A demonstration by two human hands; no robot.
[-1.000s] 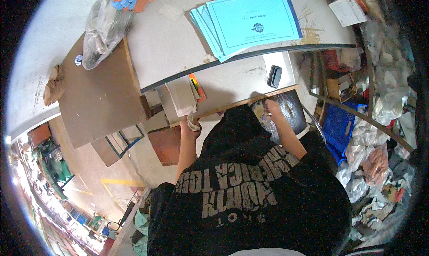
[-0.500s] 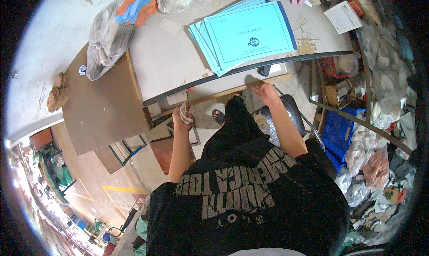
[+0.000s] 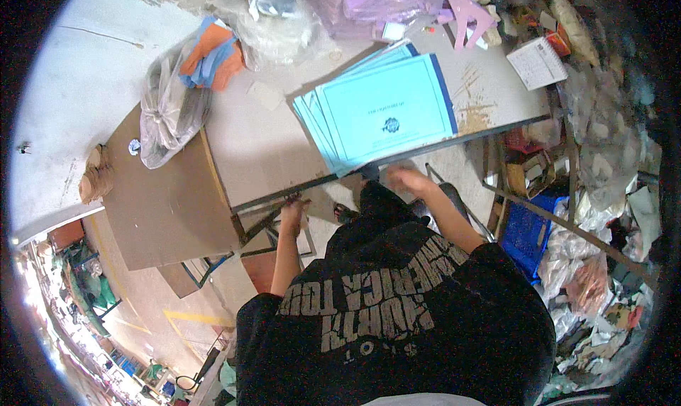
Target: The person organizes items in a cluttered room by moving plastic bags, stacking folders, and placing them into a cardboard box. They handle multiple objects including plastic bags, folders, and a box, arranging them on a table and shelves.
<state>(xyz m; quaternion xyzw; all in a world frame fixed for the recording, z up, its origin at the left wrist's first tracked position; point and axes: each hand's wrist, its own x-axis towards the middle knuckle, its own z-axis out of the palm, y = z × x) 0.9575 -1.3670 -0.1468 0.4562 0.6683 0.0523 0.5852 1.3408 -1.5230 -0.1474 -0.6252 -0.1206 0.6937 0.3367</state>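
Observation:
My left hand (image 3: pixel 291 213) is at the front edge of the grey-topped table (image 3: pixel 259 147), just below the black edging. Its fingers are spread and nothing shows in them. My right hand (image 3: pixel 407 181) hovers below the same edge, further right, a little smeared but with fingers apart and no object visible. A stack of light-blue booklets (image 3: pixel 386 112) with dark-blue spines lies on the tabletop beyond both hands. To its right is a small spiral-bound calendar (image 3: pixel 537 63).
Orange and blue cut pieces (image 3: pixel 211 51) lie by a clear plastic bag (image 3: pixel 170 122) at the left. Purple material in plastic (image 3: pixel 390 0) sits at the back. A brown board (image 3: pixel 167 200) adjoins the table. At right stand a blue crate (image 3: pixel 523 232) and heaped plastic bags (image 3: pixel 574 257).
The open drawer under the table has gone in under the tabletop. The white looped thing has left my left hand. My right hand has moved slightly left, and the view has shifted.

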